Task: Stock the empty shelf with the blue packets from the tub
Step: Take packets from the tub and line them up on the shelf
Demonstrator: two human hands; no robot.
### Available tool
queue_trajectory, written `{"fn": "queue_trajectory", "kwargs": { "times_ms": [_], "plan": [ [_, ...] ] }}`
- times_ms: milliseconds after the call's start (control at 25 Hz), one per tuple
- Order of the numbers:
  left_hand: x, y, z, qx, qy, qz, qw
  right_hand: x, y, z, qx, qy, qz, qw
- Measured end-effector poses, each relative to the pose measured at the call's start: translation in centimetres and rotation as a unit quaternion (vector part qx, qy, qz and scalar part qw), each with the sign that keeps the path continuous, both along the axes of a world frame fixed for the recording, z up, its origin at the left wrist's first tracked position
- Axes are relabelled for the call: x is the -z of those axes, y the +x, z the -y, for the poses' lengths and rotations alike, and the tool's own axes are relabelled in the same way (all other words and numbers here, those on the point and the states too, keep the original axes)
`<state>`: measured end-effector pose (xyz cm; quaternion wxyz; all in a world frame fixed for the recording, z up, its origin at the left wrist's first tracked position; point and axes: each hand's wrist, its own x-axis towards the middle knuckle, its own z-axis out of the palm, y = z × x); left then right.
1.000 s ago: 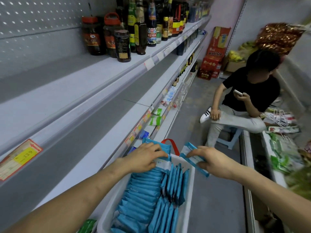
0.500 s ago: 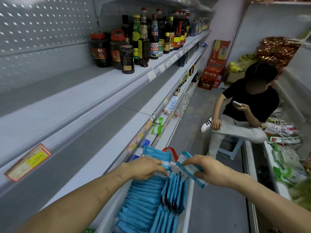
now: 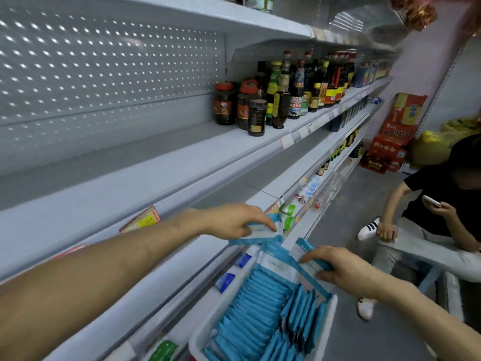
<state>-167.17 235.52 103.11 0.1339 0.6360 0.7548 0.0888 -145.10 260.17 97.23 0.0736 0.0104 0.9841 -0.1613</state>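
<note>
The empty shelf (image 3: 125,175) offers open room along its near and middle stretch, up to the shelf above (image 3: 197,14). Jars and bottles (image 3: 263,108) crowd its far end. The tub (image 3: 200,334) of blue packets (image 3: 260,295) fills the space low in front. The left hand (image 3: 229,220) and right hand (image 3: 346,269), gripping packets, hover over its far end. A seated person (image 3: 440,194) narrows the aisle floor (image 3: 346,332).

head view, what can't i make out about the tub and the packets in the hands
Head view only:
- tub: near end cut off by the bottom edge, so packet count unknown.
- packets in left hand: fingers cover them, number unclear.
- packet in right hand: print blurred.
- price label: print too small.
</note>
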Motion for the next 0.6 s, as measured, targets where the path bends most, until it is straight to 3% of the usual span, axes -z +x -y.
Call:
{"fn": "queue_trajectory", "kwargs": {
  "times_ms": [320,600],
  "plan": [
    [-16.2,-3.2,17.8,-0.197,0.054,0.002,0.979,-11.9,-10.2,9.6,-0.146,0.004,-0.103,0.984],
    [-20.5,-7.9,35.1,-0.341,0.02,-0.056,0.938,-19.5,-18.9,20.7,-0.248,0.018,-0.173,0.953]
  ]
}}
